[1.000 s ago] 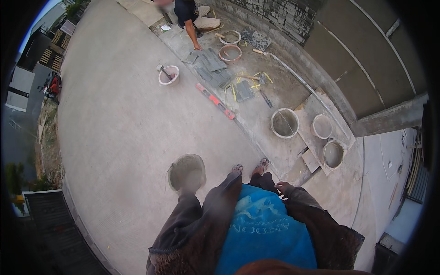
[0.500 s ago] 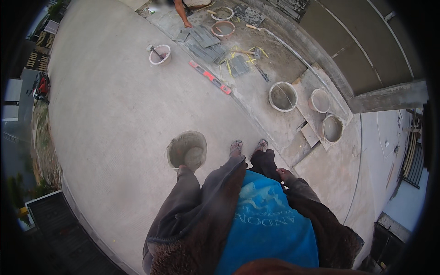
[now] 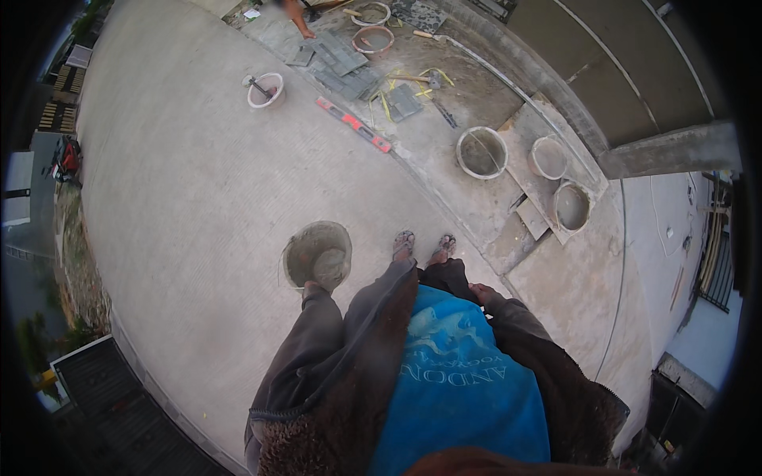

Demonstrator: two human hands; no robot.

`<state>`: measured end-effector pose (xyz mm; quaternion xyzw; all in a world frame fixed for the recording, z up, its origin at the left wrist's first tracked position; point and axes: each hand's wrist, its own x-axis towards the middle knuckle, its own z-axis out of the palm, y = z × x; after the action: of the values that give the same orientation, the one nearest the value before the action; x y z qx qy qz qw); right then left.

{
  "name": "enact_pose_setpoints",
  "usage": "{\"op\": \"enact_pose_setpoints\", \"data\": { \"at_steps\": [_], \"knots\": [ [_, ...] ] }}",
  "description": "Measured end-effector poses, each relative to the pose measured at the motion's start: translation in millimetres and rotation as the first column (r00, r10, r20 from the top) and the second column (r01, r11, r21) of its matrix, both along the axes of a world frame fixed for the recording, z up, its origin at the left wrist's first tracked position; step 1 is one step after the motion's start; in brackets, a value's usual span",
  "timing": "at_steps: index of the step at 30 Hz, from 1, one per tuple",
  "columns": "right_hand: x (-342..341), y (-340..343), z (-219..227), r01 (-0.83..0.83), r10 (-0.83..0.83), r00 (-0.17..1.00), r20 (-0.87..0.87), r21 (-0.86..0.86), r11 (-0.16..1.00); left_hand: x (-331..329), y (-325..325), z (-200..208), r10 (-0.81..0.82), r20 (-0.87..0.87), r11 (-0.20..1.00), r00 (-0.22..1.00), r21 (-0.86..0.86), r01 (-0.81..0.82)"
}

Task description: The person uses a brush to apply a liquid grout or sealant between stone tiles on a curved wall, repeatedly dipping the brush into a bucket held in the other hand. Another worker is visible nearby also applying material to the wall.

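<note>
My left hand (image 3: 310, 287) grips the near rim or handle of a round bucket (image 3: 295, 258) holding grey wet mortar (image 3: 329, 266). Sleeve and bucket edge partly hide its fingers. Beside my right thigh, my right hand (image 3: 481, 293) is closed with curled fingers. A small pale spot shows below it, too little to name. My feet in flip-flops (image 3: 403, 244) stand on the concrete to the right of the bucket.
Ahead lie a red spirit level (image 3: 353, 125), a pale tub (image 3: 277, 83) with a tool in it, grey tiles (image 3: 341, 54) and a hammer (image 3: 433, 79). Several buckets, including a larger one (image 3: 482, 152), stand right. Another person's hand (image 3: 307, 30) is near the tiles.
The whole scene has shifted slightly left and up in the view. My left hand stays at the bucket and my right hand stays beside my thigh.
</note>
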<state>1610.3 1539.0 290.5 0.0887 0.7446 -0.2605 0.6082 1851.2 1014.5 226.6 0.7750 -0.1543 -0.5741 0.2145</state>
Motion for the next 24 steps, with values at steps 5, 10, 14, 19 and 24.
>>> {"op": "enact_pose_setpoints", "data": {
  "at_steps": [5,10,14,19,24],
  "knots": [
    [-1.7,33.0,-48.5,-0.115,0.114,0.992,-0.05,-0.024,0.993,-10.3,25.3,10.8,0.101,-0.135,0.995,0.986,0.037,-0.097],
    [-3.7,16.8,-36.2,-0.069,0.069,0.998,-0.004,-0.017,0.997,-14.6,10.6,2.7,-0.063,-0.051,0.997,0.997,0.045,0.065],
    [3.2,-8.1,3.4,0.018,-0.019,0.991,-0.131,-0.011,1.0,-15.9,-0.9,-12.3,-0.299,0.067,0.953,0.952,0.062,0.296],
    [46.0,-3.2,20.9,0.079,-0.073,0.985,-0.154,0.033,0.996,-34.8,-5.8,-9.8,-0.802,0.388,0.555,0.454,0.204,0.806],
    [115.1,49.3,-1.4,0.256,-0.265,0.958,-0.11,-0.091,0.962,-77.3,17.2,23.7,-0.818,0.435,-0.127,-0.376,0.501,0.856]
  ]
}}
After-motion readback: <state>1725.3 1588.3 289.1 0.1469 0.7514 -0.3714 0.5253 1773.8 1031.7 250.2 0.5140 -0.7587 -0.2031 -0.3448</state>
